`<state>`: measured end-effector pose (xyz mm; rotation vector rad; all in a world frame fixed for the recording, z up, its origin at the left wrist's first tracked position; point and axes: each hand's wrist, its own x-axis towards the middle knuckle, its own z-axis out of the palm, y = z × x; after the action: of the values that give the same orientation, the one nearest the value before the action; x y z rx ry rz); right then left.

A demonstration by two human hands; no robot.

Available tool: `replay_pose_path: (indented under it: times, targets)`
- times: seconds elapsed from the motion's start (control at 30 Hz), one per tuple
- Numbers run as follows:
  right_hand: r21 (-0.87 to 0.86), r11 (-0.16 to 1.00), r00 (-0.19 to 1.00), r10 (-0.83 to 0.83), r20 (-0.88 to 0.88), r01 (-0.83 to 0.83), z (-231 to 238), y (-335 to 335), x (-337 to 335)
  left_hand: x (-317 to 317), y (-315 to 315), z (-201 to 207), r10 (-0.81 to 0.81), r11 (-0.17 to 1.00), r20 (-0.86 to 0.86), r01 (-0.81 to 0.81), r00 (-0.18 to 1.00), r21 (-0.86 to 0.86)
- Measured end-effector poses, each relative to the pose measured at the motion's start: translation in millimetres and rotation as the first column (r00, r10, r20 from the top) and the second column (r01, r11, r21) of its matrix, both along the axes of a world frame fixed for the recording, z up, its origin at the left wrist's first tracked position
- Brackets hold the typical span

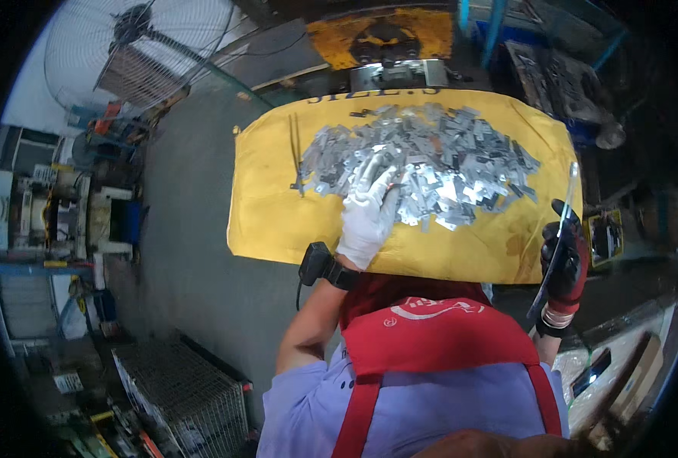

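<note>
My left hand [368,212], in a white glove, reaches onto a wide heap of small flat grey metal pieces [461,153]. Its fingers are stretched out over the near left part of the heap, with the thumb apart. Whether any piece lies beneath the fingertips is hidden. The heap rests on a yellow sheet [308,229] laid over the work surface in front of me. Off the sheet's right edge, my right hand [566,263], in a black and red glove, is closed round a long, thin, slightly curved strip with a shiny upper end [570,187].
A thin dark rod-like tool [296,153] lies on the sheet, left of the heap. Beyond the sheet stands a yellow machine [385,34]. A large fan [137,53] is at the far left, a wire cage [182,389] at the near left. Blue bins [576,126] stand far right.
</note>
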<state>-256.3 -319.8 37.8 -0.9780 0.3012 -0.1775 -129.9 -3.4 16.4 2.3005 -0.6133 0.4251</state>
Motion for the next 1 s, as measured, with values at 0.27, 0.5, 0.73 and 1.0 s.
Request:
replay_pose_path:
  times: [0.27,0.5,0.73,1.0]
  targets:
    - [-0.075,0.990,0.987,0.106,-0.124,-0.116,14.6,23.2,43.3,-2.1,19.9,-4.0,0.177,0.925,-0.264,-0.252,0.948,-0.283]
    - [-0.025,0.989,0.976,0.142,-0.162,-0.148,17.1,26.7,56.5,36.0,14.5,4.0,0.138,0.892,-0.346,-0.268,0.928,-0.363]
    - [-0.127,0.964,0.950,0.201,-0.238,-0.235,30.5,32.2,74.7,105.8,4.6,6.5,0.199,0.966,-0.087,-0.210,0.976,-0.148]
    - [-0.164,0.939,0.935,0.260,-0.240,-0.303,32.9,40.1,118.5,136.9,-17.5,-18.0,0.214,0.962,-0.048,-0.202,0.976,0.186]
